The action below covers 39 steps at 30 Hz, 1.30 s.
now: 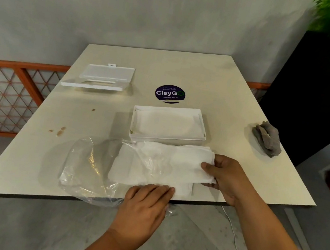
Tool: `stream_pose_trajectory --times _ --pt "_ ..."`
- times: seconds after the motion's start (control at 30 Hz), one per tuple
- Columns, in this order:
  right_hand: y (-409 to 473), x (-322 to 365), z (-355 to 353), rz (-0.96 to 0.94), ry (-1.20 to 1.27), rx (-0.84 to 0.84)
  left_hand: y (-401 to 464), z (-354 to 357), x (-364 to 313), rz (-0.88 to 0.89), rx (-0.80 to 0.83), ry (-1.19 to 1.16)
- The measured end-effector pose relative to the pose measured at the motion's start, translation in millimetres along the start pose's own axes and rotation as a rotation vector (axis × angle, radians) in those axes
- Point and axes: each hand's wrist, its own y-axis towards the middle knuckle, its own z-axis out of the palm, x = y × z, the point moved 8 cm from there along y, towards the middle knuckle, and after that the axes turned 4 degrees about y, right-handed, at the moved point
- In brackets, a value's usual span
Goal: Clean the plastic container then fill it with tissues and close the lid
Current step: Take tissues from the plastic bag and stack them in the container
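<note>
A white plastic container [201,124] stands open in the middle of the table, with white tissues lying flat inside it. Its white lid [100,76] lies apart at the back left. In front of the container a stack of white tissues [160,164] pokes halfway out of a clear plastic bag [82,168]. My right hand [223,176] grips the right end of the stack, thumb on top. My left hand [146,203] lies with straight fingers on the bag and the stack's near edge at the table's front.
A crumpled grey cloth [267,139] lies near the right edge of the beige table [219,83]. A round purple sticker [170,94] sits behind the container. Brown stains [59,130] mark the left side. A dark planter [319,88] stands at the right.
</note>
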Motion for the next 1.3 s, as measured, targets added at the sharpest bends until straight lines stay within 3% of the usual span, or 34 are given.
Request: stream_pose_trajectory --times 0.53,0.83,0.93,1.07,1.3 --pt "-31 15 -53 -0.135 0.053 -0.109 10 -8 1 -0.096 -0.003 -0.068" --pt "-63 39 -89 -0.216 0.042 -0.211 27 -14 7 -0.202 0.106 -0.139" --pt "-76 52 -107 -0.248 0.074 -0.249 39 -26 7 -0.229 0.047 -0.299" --pt "-80 58 -115 -0.251 0.130 -0.233 58 -50 14 -0.395 -0.052 -0.571" --pt "-61 75 -82 -0.228 0.205 -0.075 102 -42 40 -0.834 0.081 -1.183"
